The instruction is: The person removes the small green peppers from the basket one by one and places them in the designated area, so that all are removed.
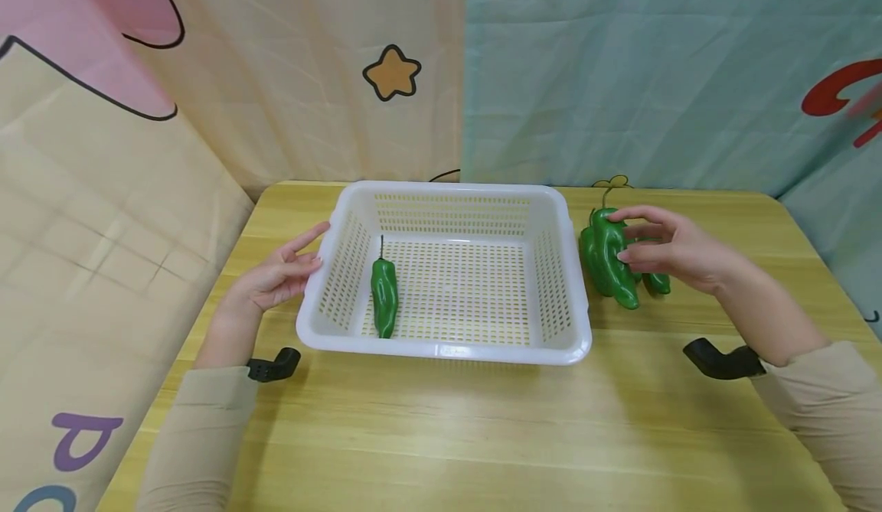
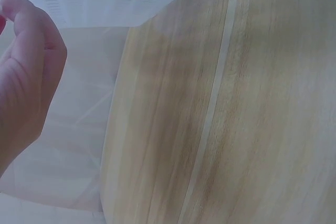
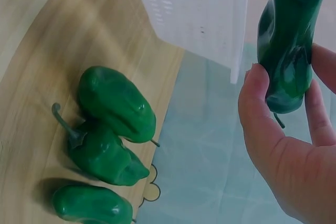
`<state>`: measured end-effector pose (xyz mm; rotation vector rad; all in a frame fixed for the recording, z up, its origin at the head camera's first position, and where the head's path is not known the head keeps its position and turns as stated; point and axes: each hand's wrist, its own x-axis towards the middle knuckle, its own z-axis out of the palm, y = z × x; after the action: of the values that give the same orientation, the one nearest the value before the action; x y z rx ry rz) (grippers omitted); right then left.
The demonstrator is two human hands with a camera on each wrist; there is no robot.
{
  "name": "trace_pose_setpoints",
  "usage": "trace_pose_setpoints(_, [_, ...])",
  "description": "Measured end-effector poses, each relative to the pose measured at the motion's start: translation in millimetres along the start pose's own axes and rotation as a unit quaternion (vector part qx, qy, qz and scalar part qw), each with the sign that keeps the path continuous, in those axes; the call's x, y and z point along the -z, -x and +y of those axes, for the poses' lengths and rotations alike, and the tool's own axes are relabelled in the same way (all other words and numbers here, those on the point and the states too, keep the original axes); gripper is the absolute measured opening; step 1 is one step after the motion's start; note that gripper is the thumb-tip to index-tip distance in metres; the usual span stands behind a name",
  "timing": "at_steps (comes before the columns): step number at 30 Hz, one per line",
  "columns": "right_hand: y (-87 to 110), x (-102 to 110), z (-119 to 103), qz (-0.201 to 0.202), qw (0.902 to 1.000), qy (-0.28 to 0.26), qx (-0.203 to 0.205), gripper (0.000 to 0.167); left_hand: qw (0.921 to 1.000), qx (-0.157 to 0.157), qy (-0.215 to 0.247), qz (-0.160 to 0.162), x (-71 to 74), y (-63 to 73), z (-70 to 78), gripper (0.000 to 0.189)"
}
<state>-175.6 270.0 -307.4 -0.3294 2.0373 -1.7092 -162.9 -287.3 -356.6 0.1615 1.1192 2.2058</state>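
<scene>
My right hand [image 1: 678,252] pinches a green pepper [image 1: 613,256] between thumb and fingers, stem upward, just right of the white plastic basket [image 1: 386,346]. In the right wrist view this pepper [image 3: 289,40] hangs above the table beside the basket wall. Beneath it three more green peppers lie on the wood: one at the top [image 3: 118,103], one with a curled stem [image 3: 102,153] and one lower down [image 3: 92,203]. Inside the basket, toward its left, lies a single green pepper [image 1: 384,298]. At the basket's left rim, my left hand [image 1: 276,275] touches with relaxed fingers.
The wooden table [image 1: 441,428] extends in front of the basket. Patterned curtains [image 1: 296,76] hang behind it and at both sides. A black wrist camera sits on the left wrist [image 1: 276,364], another on the right [image 1: 720,360].
</scene>
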Motion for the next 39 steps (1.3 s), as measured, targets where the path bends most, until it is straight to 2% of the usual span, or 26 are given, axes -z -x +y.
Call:
trace_pose_setpoints(8, [7.1, 14, 5, 0.013, 0.9998, -0.017, 0.007, 0.047, 1.0, -0.005, 0.001, 0.003, 0.6, 2.5, -2.9, 0.063])
trace_pose_setpoints(15, [13.3, 30, 12, 0.016, 0.9964, -0.079, 0.027, 0.049, 0.9999, -0.007, 0.006, 0.009, -0.4, 2.4, -4.6, 0.068])
trace_pose_setpoints(19, [15.6, 38, 15, 0.021, 0.9962, -0.078, 0.032, 0.05, 0.9999, -0.009, 0.007, 0.008, -1.0, 0.7, -4.2, 0.071])
trace_pose_setpoints(39, [26.8, 67, 42, 0.059, 0.9892, -0.132, 0.026, 0.052, 0.9998, -0.016, 0.014, 0.0, 1.0, 0.2, -3.7, 0.059])
